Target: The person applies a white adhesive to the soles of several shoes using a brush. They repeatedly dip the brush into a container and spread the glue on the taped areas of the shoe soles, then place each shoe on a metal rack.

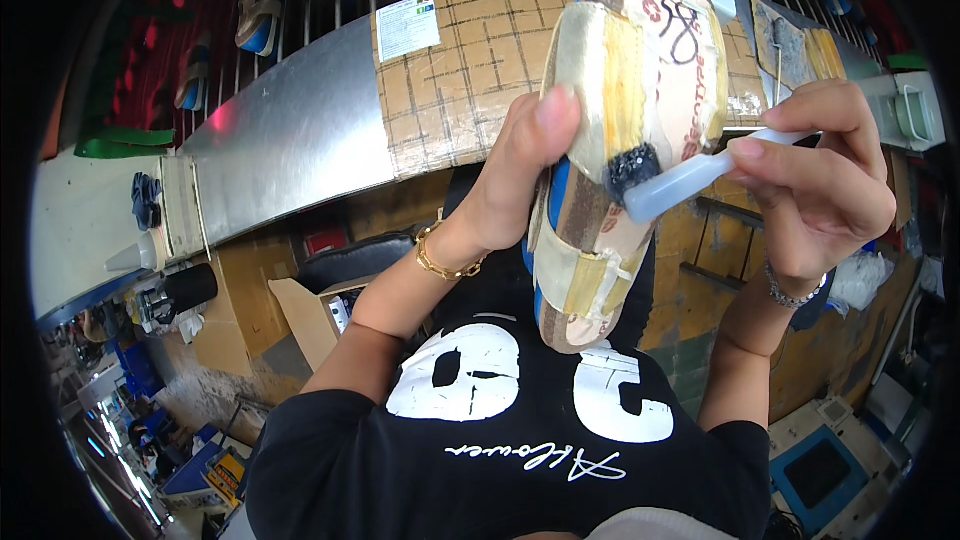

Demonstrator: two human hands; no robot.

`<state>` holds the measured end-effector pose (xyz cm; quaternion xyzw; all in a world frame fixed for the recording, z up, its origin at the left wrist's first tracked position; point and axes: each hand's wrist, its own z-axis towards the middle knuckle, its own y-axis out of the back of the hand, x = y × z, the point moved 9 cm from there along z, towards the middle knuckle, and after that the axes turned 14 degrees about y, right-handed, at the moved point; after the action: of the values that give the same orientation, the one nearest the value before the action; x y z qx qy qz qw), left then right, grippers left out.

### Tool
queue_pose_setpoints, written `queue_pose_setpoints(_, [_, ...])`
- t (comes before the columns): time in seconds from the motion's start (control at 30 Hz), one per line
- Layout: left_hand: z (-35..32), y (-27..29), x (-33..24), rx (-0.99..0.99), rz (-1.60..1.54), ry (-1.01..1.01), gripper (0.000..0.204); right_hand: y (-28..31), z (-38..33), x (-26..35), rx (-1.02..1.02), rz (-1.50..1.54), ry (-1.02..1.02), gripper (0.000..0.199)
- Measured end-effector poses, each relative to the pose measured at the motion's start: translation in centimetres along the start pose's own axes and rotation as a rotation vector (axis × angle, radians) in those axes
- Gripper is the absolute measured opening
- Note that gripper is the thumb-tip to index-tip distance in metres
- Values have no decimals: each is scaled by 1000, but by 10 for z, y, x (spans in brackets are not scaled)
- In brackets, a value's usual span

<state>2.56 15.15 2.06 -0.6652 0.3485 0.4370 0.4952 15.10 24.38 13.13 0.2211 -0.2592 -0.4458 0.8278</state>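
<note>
My left hand (515, 165) is closed around the side of a shoe on a last (690, 90), its thumb on the edge. The shoe's underside is turned toward me, with printed and handwritten marks on a pale insole. Cream and yellowish strap ends are folded over it, and some blue shows at its side. In my right hand (825, 175) a brush (685, 185) with a whitish handle is pinched between thumb and fingers. Its black bristles touch the folded strap edge near the middle of the underside.
Beyond the shoe, taped cardboard (460, 65) lies on a metal bench (290, 140). More shoes (262, 15) sit on a rack of metal bars at the back. An open cardboard box (310, 320) stands at the left. Another work board (790, 40) lies at the far right.
</note>
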Motion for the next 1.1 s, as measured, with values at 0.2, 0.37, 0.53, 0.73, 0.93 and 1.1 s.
queue_pose_setpoints(0.2, [1, 0, -4, -63, -106, 24, 86, -5, 6, -23, -162, 62, -118, 17])
queue_pose_setpoints(0.37, [3, 14, -10, -154, -275, -41, 82, -25, -12, -28, -291, 124, -388, 14])
queue_pose_setpoints(0.53, [1, 17, -9, -170, -245, -28, 85, -27, -17, -8, -323, -86, -387, 18])
queue_pose_setpoints(0.73, [-3, 14, -11, -176, -192, -58, 82, -23, -3, 15, -373, -263, -239, 25])
queue_pose_setpoints(0.93, [-5, 16, -18, -174, -103, -70, 82, -22, -8, 10, -428, -199, -213, 27])
queue_pose_setpoints(1.1, [-7, 13, -21, -184, -104, -81, 79, -14, -8, 7, -440, -185, -145, 27])
